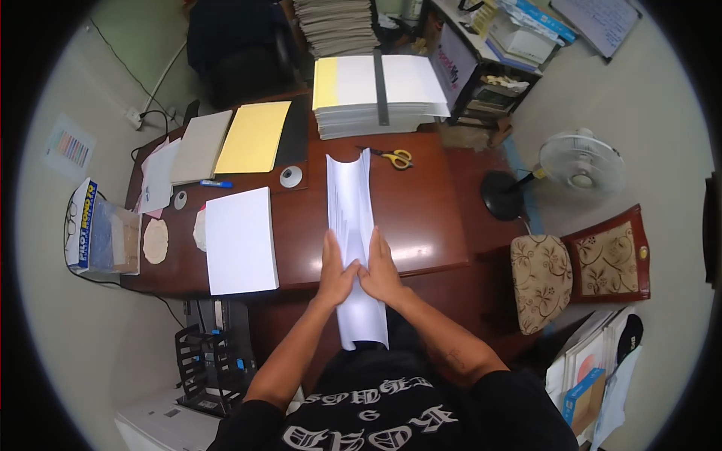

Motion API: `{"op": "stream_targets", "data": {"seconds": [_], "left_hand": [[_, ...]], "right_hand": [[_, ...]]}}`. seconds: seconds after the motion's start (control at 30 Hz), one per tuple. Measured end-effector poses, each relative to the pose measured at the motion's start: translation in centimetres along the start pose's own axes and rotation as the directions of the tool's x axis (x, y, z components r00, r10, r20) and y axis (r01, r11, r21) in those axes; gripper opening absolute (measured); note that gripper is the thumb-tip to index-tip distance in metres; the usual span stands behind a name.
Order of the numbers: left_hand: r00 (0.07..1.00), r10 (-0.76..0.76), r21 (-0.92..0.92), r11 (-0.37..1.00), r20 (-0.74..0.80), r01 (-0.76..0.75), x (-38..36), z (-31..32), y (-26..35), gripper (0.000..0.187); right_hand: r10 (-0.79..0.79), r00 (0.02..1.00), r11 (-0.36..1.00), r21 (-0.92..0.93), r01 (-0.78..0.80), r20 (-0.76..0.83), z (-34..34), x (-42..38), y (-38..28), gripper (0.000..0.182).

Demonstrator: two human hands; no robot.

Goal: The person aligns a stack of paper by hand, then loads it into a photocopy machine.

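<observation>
A stack of white paper (352, 195) is bent into a trough, its far end over the desk and its near end close to my body. My left hand (336, 272) grips its left edge, fingers along the outside and thumb on the inner face. On the opposite edge, my right hand (380, 270) holds it the same way, and the two thumbs nearly meet in the middle. Scissors (396, 157) with yellow and black handles lie just beyond the stack's far right corner. Left of my hands rests a flat stack of white sheets (242, 240).
A tall paper pile (391, 113) with a dark metal ruler (380, 90) across it stands at the desk's back. Yellow sheets (253, 137), a grey board (201, 146) and a blue marker (216, 183) lie left. A fan (580, 161) and a chair (541, 282) stand right.
</observation>
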State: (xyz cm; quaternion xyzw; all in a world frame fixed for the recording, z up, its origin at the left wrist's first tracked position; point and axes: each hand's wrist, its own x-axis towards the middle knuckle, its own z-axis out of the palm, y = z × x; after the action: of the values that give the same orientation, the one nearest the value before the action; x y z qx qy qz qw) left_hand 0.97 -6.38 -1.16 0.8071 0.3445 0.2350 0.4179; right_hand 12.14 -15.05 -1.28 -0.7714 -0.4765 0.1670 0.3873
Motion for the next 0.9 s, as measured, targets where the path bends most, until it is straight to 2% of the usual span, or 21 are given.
{"op": "stream_targets", "data": {"seconds": [0.03,0.07,0.1,0.13,0.2,0.23,0.27,0.33,0.37,0.4,0.43,0.47,0.53,0.57,0.67,0.7,0.73,0.8,0.83,0.87,0.9], "left_hand": [[0.997,0.068,0.044,0.997,-0.045,-0.066,-0.2,0.4,-0.4,0.081],[0.999,0.051,0.056,0.997,-0.004,-0.051,0.0,0.5,-1.0,0.082],[0.999,0.028,0.069,0.997,0.038,-0.031,0.3,0.3,-1.2,0.084],[0.997,0.002,0.085,0.996,0.082,-0.009,-0.1,-0.2,-1.4,0.086],[0.991,0.1,0.066,0.992,0.089,-0.106,0.2,-0.8,-0.9,0.092],[0.988,0.059,0.192,0.978,0.143,-0.087,0.2,-0.5,-0.4,0.093],[0.981,0.007,0.313,0.947,0.194,-0.069,-0.4,-0.5,0.2,0.095],[0.981,0.0,0.01,1.0,0.193,-0.002,-0.5,-1.1,-1.1,0.095],[0.983,0.013,-0.14,0.99,0.185,0.013,0.2,-1.5,-2.2,0.095],[0.998,-0.052,-0.252,0.966,0.029,0.058,0.3,-1.4,-3.8,0.096],[0.944,-0.313,-0.464,0.825,0.101,0.323,0.6,-3.2,-1.6,0.088],[0.82,-0.524,-0.627,0.564,0.231,0.537,0.7,-4.8,0.6,0.08],[0.776,-0.524,-0.471,0.618,0.351,0.63,0.7,-4.0,-3.8,0.065],[0.745,-0.53,-0.386,0.64,0.405,0.665,0.8,-3.7,-5.5,0.059],[0.733,-0.577,-0.39,0.62,0.361,0.681,0.7,-3.3,-5.5,0.042],[0.714,-0.588,-0.392,0.597,0.38,0.701,0.8,-3.2,-6.1,0.045],[0.74,-0.594,-0.359,0.647,0.314,0.672,0.6,-3.0,-5.9,0.045],[0.784,-0.591,-0.28,0.733,0.187,0.62,0.3,-2.4,-5.1,0.045],[0.777,-0.6,-0.332,0.705,0.193,0.627,0.2,-2.8,-4.4,0.049],[0.783,-0.573,-0.426,0.662,0.242,0.616,0.1,-2.8,-4.5,0.051],[0.793,-0.539,-0.515,0.612,0.284,0.6,-0.1,-3.0,-5.0,0.052]], "right_hand": [[-0.038,0.999,0.998,-0.054,0.036,-0.022,0.8,-0.5,-0.5,0.08],[-0.081,0.996,0.991,-0.113,0.076,-0.043,1.3,-0.5,-0.7,0.083],[-0.064,0.998,0.986,-0.151,0.065,0.009,1.4,-0.6,-0.5,0.087],[-0.04,0.999,0.989,-0.139,0.042,0.017,1.4,-1.3,-0.5,0.088],[-0.028,1.0,0.992,-0.124,0.028,0.001,0.6,-0.5,0.0,0.089],[-0.034,0.998,0.98,-0.195,0.043,0.049,0.6,-0.6,0.6,0.094],[-0.001,0.997,0.988,-0.153,0.012,0.073,0.4,-1.3,0.8,0.095],[0.02,0.996,0.997,-0.079,-0.013,0.092,-0.5,-0.7,1.0,0.098],[0.08,0.985,0.983,0.152,-0.103,0.153,-1.1,-0.7,2.0,0.099],[0.039,0.999,0.954,0.298,-0.039,0.007,0.0,-0.6,5.0,0.096],[0.281,0.956,0.73,0.63,-0.267,0.079,-1.8,0.1,4.2,0.093],[0.461,0.853,0.35,0.834,-0.427,0.243,-3.5,1.0,3.6,0.09],[0.577,0.733,0.268,0.764,-0.586,0.36,-4.2,3.2,5.8,0.073],[0.468,0.732,0.241,0.725,-0.646,0.496,-5.1,4.4,6.2,0.054],[0.552,0.711,0.534,0.469,-0.703,0.437,-4.4,7.8,5.5,0.047],[0.48,0.767,0.52,0.566,-0.64,0.426,-3.4,8.3,6.5,0.051],[0.422,0.828,0.6,0.571,-0.56,0.368,-3.5,8.0,4.2,0.055],[0.282,0.925,0.735,0.561,-0.379,0.256,-2.9,6.9,-0.2,0.063],[0.098,0.984,0.904,0.4,-0.151,0.15,-1.6,6.0,-0.3,0.072],[-0.121,0.989,0.975,0.199,0.102,0.084,-0.4,4.9,-0.3,0.081],[-0.165,0.972,0.986,0.012,0.165,0.166,-0.5,3.6,-2.5,0.09]]}}
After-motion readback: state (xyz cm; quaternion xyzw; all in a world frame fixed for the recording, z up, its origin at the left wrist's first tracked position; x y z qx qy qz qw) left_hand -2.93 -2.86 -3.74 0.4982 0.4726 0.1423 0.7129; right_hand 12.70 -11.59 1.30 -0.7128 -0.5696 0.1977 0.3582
